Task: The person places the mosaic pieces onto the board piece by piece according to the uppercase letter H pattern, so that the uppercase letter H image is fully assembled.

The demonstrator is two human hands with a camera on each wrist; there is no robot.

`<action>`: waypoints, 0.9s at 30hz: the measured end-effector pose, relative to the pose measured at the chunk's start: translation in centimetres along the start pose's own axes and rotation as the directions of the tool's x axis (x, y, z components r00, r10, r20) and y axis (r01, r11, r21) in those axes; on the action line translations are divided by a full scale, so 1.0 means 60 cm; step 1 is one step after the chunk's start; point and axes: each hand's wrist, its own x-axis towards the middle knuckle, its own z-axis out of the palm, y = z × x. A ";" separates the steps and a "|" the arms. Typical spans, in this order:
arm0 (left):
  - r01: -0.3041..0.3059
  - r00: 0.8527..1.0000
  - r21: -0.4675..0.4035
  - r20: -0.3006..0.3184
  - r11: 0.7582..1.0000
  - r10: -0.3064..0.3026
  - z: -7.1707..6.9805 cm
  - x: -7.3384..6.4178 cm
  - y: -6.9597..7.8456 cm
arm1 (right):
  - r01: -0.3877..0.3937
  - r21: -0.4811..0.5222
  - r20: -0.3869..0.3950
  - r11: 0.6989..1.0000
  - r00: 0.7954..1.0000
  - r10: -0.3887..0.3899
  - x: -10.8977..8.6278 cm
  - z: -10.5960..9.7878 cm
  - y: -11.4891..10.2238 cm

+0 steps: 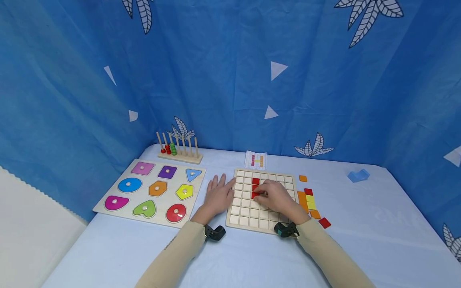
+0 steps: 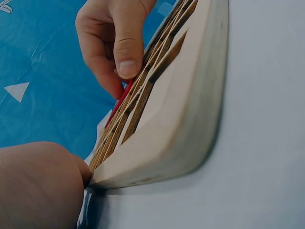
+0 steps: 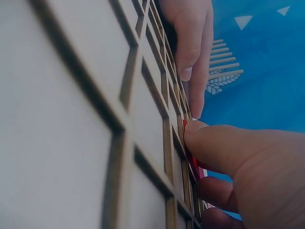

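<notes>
On the worktop (image 1: 378,224), I have shape puzzle (image 1: 162,204) left of the grid board (image 1: 244,211), loose tiles (image 1: 310,199) right, card (image 1: 256,161) behind; peg stand (image 1: 180,158) behind shape puzzle.

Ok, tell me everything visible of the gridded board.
The gridded board is squarish, pale and wood-like, with rounded corners and raised strips forming square cells. It lies flat on the table. Red tiles sit in one column; many other cells are bare. The left hand touches its left edge; the right hand is above it, at a red tile.
</notes>
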 end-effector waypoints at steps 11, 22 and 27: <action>0.007 1.000 0.009 0.013 1.000 -0.007 0.002 0.005 -0.003 | -0.012 0.014 0.002 1.000 1.000 0.012 0.000 -0.002 -0.001; 0.012 1.000 0.004 0.010 1.000 -0.013 0.003 0.005 -0.004 | -0.019 0.033 0.020 0.999 1.000 0.018 -0.002 -0.005 -0.002; 0.011 1.000 0.003 0.012 1.000 -0.011 0.004 0.006 -0.005 | -0.016 0.034 0.029 0.999 0.999 0.015 -0.004 -0.007 -0.002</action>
